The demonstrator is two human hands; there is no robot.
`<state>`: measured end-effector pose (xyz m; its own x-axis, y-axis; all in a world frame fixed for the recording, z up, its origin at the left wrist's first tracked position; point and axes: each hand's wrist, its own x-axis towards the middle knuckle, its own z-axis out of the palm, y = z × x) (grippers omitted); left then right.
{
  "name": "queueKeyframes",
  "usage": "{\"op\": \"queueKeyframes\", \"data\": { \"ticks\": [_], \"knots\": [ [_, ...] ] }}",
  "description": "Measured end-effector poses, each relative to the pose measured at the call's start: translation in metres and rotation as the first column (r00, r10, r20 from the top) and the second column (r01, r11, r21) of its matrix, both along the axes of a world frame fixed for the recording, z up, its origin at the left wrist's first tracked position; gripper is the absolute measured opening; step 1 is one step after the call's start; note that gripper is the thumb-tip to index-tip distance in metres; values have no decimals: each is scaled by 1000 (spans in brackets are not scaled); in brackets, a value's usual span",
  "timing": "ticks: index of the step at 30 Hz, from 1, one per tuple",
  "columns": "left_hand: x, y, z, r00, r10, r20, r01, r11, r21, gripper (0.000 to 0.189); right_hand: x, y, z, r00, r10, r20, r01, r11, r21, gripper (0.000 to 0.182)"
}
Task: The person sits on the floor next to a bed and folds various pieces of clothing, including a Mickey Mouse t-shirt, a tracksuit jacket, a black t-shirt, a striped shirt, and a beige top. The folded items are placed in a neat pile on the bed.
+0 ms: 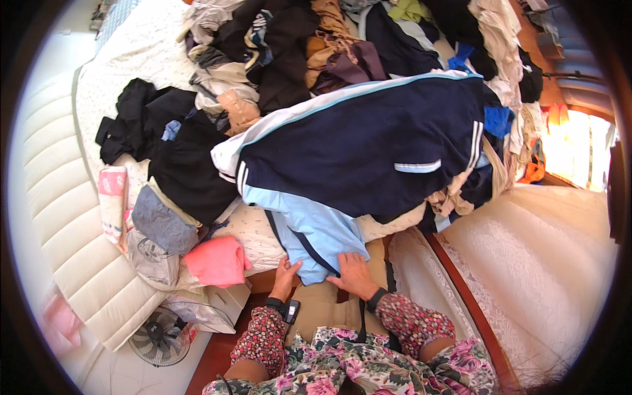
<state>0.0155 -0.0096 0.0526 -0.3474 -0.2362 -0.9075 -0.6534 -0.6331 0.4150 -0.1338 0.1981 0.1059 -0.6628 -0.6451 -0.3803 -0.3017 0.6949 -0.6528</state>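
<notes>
A navy track jacket with white striped trim lies spread over the bed's near side. Its light blue sleeve, crossed by a dark stripe, hangs over the bed edge towards me. At the left of the sleeve's low end, my left hand grips the fabric edge with thumb and fingers. My right hand has hold of the sleeve's other side, its fingers over the cloth. Both forearms wear floral sleeve covers.
Black garments lie left of the jacket. Folded cloths, a grey-blue one and a pink one, sit at the bed corner. Mixed clothes pile up behind. A fan stands lower left; a lace curtain hangs right.
</notes>
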Motion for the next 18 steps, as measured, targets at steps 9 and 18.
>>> {"op": "queueKeyframes", "data": {
  "ticks": [9,18],
  "knots": [
    [-10,4,36,1000,8,-11,-7,994,111,44,-13,34,-22,949,-175,264,221,963,-156,25],
    [-154,15,146,957,82,-279,1,959,285,52,-250,64,131,987,109,120,-84,976,-201,31]
  ]
}}
